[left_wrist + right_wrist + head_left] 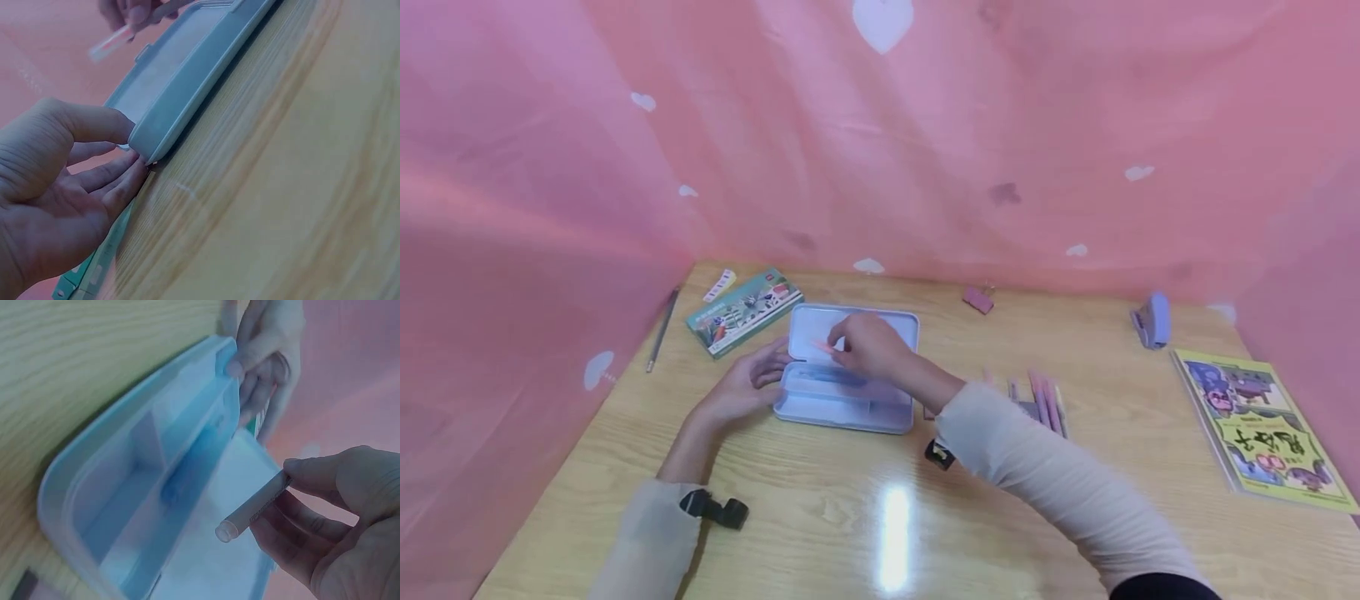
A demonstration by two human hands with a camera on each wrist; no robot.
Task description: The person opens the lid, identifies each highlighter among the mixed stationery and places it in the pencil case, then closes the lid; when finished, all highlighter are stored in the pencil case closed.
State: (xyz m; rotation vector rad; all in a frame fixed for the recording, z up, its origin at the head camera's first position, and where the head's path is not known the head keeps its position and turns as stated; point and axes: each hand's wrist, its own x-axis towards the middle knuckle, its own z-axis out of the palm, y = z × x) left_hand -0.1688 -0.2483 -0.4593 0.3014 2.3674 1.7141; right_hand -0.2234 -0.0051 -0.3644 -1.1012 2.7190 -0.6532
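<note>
An open light-blue pencil case [842,422] lies on the table, its lid folded back toward the wall. My left hand [747,387] holds the case's left end, thumb on the rim and fingers against the outside in the left wrist view. Over the lid, my right hand [872,346] pinches a slim pinkish pen [256,506] with a clear end, tilted and apart from the case. Dividers split the tray into compartments. A blurred bluish thing [197,459] lies in the long one beside the lid; its kind is unclear.
A green illustrated box [745,312], an eraser-like strip [720,285] and a pencil [662,329] lie left. Several pens [1048,400] lie right, partly behind my right sleeve. Farther off are a pink binder clip [978,300], a purple stapler [1152,321] and a yellow book [1262,429].
</note>
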